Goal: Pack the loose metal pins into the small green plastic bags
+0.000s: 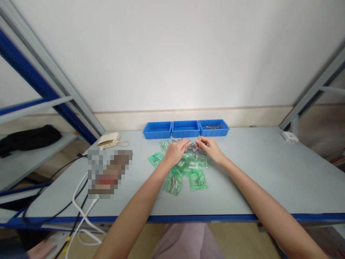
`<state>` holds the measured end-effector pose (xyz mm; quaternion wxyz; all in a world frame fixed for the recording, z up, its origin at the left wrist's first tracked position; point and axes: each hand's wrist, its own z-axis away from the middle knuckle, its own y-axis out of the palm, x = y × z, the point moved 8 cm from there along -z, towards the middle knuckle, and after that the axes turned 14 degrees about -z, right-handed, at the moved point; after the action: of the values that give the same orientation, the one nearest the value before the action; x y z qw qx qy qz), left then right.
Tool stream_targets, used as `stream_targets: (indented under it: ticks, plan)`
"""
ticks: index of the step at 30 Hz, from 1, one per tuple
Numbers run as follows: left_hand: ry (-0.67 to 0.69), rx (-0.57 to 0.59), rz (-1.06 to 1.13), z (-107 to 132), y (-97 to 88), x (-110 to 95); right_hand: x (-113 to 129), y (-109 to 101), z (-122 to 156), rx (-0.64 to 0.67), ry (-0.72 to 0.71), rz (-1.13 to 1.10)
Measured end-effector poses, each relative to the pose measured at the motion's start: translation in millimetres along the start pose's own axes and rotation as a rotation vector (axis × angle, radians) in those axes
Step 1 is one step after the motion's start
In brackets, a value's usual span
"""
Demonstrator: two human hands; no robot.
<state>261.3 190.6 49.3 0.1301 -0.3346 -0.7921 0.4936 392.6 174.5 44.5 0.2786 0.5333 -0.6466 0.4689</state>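
My left hand [176, 151] is over the left part of a pile of slim, dark metal pieces [192, 148], its fingers pressed together. Across from it, my right hand [209, 146] pinches with thumb and forefinger at the pile's right side. The fingertips of both hands almost meet; whatever lies between them is too small to make out. In front of the pile, several green-tinted clear plastic bags overlap, each with short metal pieces inside; one bag [173, 182] lies nearest to me and another [198, 180] to its right.
Three blue bins stand in a row behind the pile; the right bin [214, 133] holds some thin metal pieces. To the left are a white power strip [109, 140], a blurred-out object [114, 169] and cables [78, 205]. A small white box [290, 137] sits far right.
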Motion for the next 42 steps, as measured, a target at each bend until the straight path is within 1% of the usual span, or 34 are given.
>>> stream_targets:
  ticks: [2, 6, 10, 14, 17, 21, 26, 30, 34, 37, 42]
  plan:
    - [0.013, -0.010, -0.007, 0.3, -2.2, -1.7, 4.2, -0.2, 1.0, 0.003, -0.011, -0.033]
    - [0.014, -0.008, 0.023, 0.4, -2.7, -2.7, 8.9, 0.5, 2.1, 0.020, -0.011, -0.028]
    - [-0.008, 0.000, 0.094, 0.4, -1.1, -1.2, 6.5, 5.0, 2.5, 0.073, 0.016, -0.066]
    - [-0.003, 0.003, 0.083, 0.5, -0.9, -1.8, 3.8, 7.6, 3.2, 0.099, 0.030, -0.087]
    - [-0.003, -0.003, 0.056, 0.5, -1.6, -2.2, 4.6, 5.7, 3.4, 0.070, 0.014, -0.041]
    - [-0.007, -0.009, 0.046, 0.4, -1.3, -2.3, 11.3, 2.2, 3.6, 0.015, -0.072, 0.081]
    - [0.014, -0.041, 0.075, 0.7, -1.4, -2.2, 9.0, -1.4, 3.7, -0.025, -0.049, 0.140]
    - [0.042, -0.053, 0.049, 1.6, -1.7, -3.9, 7.9, -1.7, 3.6, -0.010, -0.036, 0.129]
    - [0.031, -0.060, 0.012, 2.0, -3.0, -3.5, 10.3, -1.0, 3.5, 0.010, -0.053, 0.100]
    - [0.026, -0.047, 0.029, 1.7, -2.7, -3.8, 11.7, -1.3, 3.5, 0.009, -0.069, 0.113]
    - [0.025, -0.036, 0.059, 1.3, -2.1, -4.2, 8.6, 1.1, 3.7, 0.031, -0.038, 0.124]
